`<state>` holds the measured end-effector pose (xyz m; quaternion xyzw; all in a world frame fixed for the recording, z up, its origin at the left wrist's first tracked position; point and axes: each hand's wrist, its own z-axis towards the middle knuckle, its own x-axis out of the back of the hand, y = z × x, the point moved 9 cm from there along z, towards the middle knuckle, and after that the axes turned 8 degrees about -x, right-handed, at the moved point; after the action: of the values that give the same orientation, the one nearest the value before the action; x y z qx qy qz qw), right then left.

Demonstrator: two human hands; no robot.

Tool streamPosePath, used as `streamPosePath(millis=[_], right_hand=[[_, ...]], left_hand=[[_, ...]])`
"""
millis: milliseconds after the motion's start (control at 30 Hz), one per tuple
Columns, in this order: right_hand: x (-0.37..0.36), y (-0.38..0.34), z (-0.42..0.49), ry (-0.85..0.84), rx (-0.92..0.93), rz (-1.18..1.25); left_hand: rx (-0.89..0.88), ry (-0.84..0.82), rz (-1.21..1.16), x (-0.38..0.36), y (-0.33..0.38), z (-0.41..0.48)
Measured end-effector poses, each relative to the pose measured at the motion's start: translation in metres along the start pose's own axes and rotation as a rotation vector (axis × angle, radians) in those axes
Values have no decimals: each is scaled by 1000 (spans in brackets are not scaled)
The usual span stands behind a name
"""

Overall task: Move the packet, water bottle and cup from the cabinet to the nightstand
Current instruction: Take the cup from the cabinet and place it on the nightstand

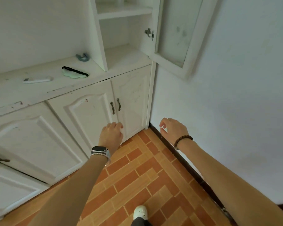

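Note:
The white cabinet [104, 88] stands ahead, its upper glass door [175, 35] swung open to the right. The open shelves [126, 12] behind it show no packet, bottle or cup; at the very top edge something pale is cut off. My left hand [111, 134], with a watch on the wrist, hovers before the lower doors below their dark handles [115, 106], fingers loosely curled and holding nothing. My right hand [173, 129], with a bead bracelet, hangs near the wall corner, fingers apart and empty. The nightstand is out of view.
On the cabinet counter lie a green eye mask with a black strap [73, 73], a white flat device [37, 79] and a blue-grey clip [82, 57]. A white wall [227, 95] closes the right side. Orange brick-pattern tiles [145, 176] cover the floor; my white shoe [140, 212] shows below.

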<state>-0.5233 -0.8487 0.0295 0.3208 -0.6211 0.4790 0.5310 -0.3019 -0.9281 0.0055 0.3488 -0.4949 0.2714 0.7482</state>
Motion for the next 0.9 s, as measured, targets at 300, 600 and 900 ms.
streamPosePath(millis=[300, 600, 900], right_hand=[[23, -26, 90, 54, 31, 86], [66, -67, 192, 94, 165, 144], [134, -85, 312, 200, 284, 239]], left_hand=[[-64, 138, -27, 32, -19, 91], [-59, 266, 20, 67, -47, 162], [-87, 406, 93, 118, -47, 273]])
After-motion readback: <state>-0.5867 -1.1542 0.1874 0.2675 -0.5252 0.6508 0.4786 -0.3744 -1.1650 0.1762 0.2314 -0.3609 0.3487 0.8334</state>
